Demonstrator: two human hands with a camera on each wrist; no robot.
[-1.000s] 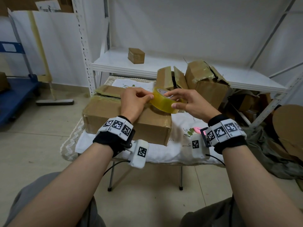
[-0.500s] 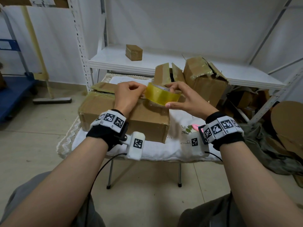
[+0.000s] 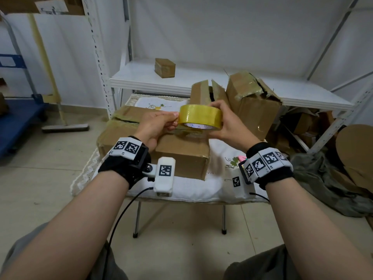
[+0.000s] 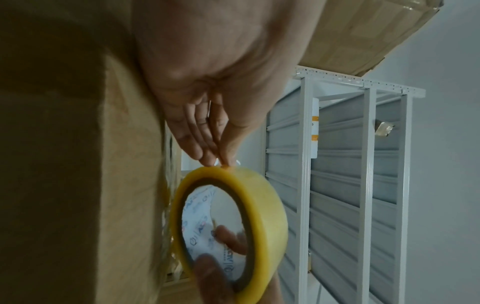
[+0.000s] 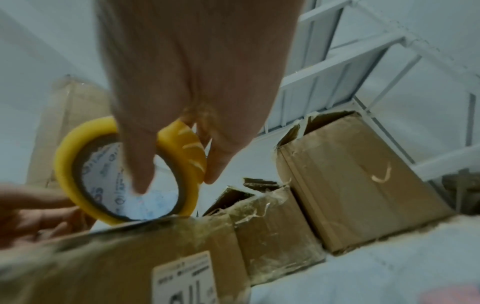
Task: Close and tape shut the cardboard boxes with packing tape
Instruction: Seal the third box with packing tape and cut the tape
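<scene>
— So, what are the hands doing?

— Right hand [image 3: 228, 124] is clamped on the tape roll [image 3: 200, 116], thumb through the core in the right wrist view, fingers round the outside. Left hand [image 3: 159, 126] pinches at the roll's left rim with its fingertips [image 4: 207, 158]; it looks like picking for the loose end, though I cannot see a freed strip.

— Which step, then?

— Starting the tape, I'd judge. Next it needs the end peeled and stuck down on the cardboard box [image 3: 177, 156] just below the roll, centre frame, along its flap seam.

— And beyond?

— That box sits on a small desk [image 3: 193, 190] under a white cloth. Two more boxes [image 3: 252, 104] with raised flaps stand right of centre, and a small box [image 3: 164, 67] rests on the white shelf [image 3: 201, 81], upper centre. Tiled floor below, blue cart at the left edge.
</scene>
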